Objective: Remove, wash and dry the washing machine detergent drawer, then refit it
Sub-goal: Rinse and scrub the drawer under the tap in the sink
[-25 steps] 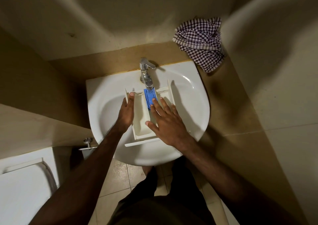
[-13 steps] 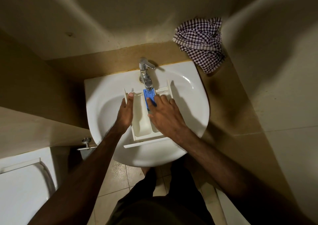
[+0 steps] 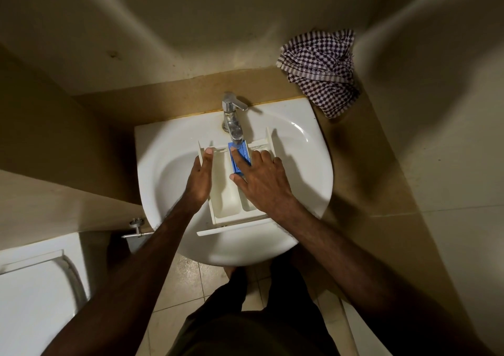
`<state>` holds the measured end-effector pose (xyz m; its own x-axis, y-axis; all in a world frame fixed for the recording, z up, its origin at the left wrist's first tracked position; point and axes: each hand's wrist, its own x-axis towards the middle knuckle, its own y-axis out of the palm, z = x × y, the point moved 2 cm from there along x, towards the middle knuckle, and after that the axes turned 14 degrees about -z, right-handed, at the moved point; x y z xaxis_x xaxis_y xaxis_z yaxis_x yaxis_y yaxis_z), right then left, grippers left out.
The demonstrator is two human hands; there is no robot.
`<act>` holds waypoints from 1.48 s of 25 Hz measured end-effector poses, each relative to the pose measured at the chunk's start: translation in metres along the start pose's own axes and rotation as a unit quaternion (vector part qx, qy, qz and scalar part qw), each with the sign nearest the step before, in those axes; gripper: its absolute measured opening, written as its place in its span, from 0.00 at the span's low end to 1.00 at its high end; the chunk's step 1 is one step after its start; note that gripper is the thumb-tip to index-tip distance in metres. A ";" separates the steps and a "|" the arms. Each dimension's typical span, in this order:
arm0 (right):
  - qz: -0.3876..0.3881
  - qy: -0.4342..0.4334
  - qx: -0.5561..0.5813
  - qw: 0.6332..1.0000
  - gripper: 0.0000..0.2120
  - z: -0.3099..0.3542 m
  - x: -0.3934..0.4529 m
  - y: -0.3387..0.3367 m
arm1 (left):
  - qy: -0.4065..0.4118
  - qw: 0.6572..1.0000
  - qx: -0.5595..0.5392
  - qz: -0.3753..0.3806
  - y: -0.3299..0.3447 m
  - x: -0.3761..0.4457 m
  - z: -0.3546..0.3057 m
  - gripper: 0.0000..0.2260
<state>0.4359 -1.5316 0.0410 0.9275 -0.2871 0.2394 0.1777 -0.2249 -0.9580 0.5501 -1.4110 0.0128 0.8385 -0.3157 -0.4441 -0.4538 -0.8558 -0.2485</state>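
Observation:
The white detergent drawer [image 3: 227,195] lies in the white sink [image 3: 169,148], its front panel toward me and its back end under the chrome tap [image 3: 233,118]. A blue insert [image 3: 241,152] sits in the drawer's middle compartment at the back. My left hand [image 3: 200,177] grips the drawer's left wall, thumb on the top edge. My right hand [image 3: 261,178] lies flat over the right half of the drawer, fingers spread, index finger on the blue insert. The right compartment is mostly hidden under that hand.
A crumpled purple-and-white checked cloth [image 3: 320,66] lies on the tan counter [image 3: 362,170] at the back right of the sink. A white toilet [image 3: 35,295] stands at lower left, with a wall valve [image 3: 136,229] beside it. Walls close in on both sides.
My right hand has slid from the drawer's near end toward the tap, fingers now on the blue insert. My left hand has kept its grip on the left wall.

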 end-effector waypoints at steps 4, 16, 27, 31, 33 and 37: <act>-0.020 0.012 0.015 1.000 0.30 0.000 -0.005 -0.003 | 0.002 1.000 -0.002 -0.003 -0.001 0.000 0.001 0.25; -0.002 -0.077 0.200 0.977 0.21 -0.015 -0.026 -0.027 | -0.007 1.000 -0.005 -0.016 -0.001 -0.006 -0.005 0.23; 0.267 0.204 0.269 0.903 0.28 0.039 -0.038 -0.042 | -0.026 0.999 0.009 -0.020 0.000 -0.001 0.002 0.28; 0.197 0.335 0.276 0.879 0.25 0.068 -0.013 -0.049 | -0.013 1.000 0.013 -0.017 0.000 -0.004 0.000 0.25; 0.158 0.347 0.250 0.890 0.26 0.076 -0.008 -0.054 | -0.003 1.000 0.013 -0.008 0.001 -0.004 0.000 0.25; 0.192 0.315 0.261 0.892 0.25 0.068 -0.014 -0.058 | -0.015 0.999 0.019 -0.026 -0.001 -0.001 0.000 0.27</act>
<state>0.4352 -1.4509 0.0827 0.6135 -0.7528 -0.2385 0.1676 0.4193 -0.8923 0.5493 -1.4098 0.0135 0.8526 -0.2583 -0.4543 -0.4212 -0.8542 -0.3048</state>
